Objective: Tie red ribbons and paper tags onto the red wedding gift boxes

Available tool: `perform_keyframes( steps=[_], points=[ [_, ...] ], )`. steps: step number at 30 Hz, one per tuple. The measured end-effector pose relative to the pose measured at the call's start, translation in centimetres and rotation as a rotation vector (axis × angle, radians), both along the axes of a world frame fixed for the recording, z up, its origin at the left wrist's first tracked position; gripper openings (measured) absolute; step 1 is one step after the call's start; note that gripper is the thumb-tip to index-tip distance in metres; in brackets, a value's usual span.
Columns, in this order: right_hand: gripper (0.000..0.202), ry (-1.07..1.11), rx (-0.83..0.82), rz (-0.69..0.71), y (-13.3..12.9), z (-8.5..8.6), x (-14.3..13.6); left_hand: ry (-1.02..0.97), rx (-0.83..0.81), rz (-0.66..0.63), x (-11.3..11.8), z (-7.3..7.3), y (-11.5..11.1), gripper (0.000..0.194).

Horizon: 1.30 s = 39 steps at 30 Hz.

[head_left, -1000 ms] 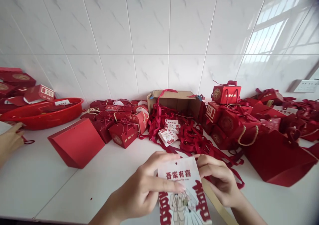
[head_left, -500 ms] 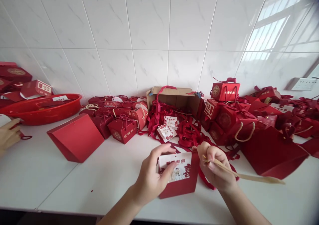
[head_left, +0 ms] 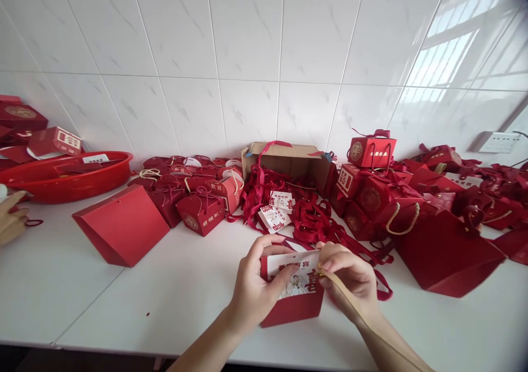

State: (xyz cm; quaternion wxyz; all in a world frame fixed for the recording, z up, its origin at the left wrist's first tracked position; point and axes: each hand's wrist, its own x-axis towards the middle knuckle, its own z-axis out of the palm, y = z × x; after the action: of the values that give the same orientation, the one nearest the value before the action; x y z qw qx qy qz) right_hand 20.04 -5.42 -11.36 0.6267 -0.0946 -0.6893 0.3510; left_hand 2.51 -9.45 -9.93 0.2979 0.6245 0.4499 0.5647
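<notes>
My left hand grips a red box from its left side, the thumb pressing a white printed card against the front face. At the card's upper right corner, my right hand pinches a thin beige strip, which trails back over the wrist. Its fingertips are at the edge of the card. Dark red ribbon lies beside and behind my right hand. Two more printed cards rest on the ribbon pile behind the box.
An open cardboard box spills ribbon at the wall. Red boxes stand left of it, others are stacked right. Larger red boxes flank my hands. Another person's hand is near a red basin at far left.
My right hand has moved left to the card's corner, and the beige strip has swung from pointing right to lying along my forearm. The other person's hand has shifted slightly left.
</notes>
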Motion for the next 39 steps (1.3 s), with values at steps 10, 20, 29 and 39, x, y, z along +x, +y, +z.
perform_keyframes(
  steps=[10, 20, 29, 39],
  points=[
    [0.025, -0.192, 0.202, -0.242, -0.6, 0.4, -0.2, -0.064, -0.044, -0.014, 0.2, 0.0, 0.1, 0.033],
    [0.028, -0.27, 0.074, -0.192, -0.3, -0.2, -0.2, -0.091, -0.048, -0.033, 0.6, -0.1, 0.2, 0.027],
    [0.026, -0.229, 0.027, -0.193, -0.5, -0.4, -0.3, -0.127, -0.082, -0.044, 0.8, -0.4, 0.4, 0.026],
    [0.029, -0.242, 0.008, -0.204, -0.3, -0.6, -0.4, -0.136, -0.07, -0.063, 0.8, -0.7, 0.3, 0.023]
  ],
)
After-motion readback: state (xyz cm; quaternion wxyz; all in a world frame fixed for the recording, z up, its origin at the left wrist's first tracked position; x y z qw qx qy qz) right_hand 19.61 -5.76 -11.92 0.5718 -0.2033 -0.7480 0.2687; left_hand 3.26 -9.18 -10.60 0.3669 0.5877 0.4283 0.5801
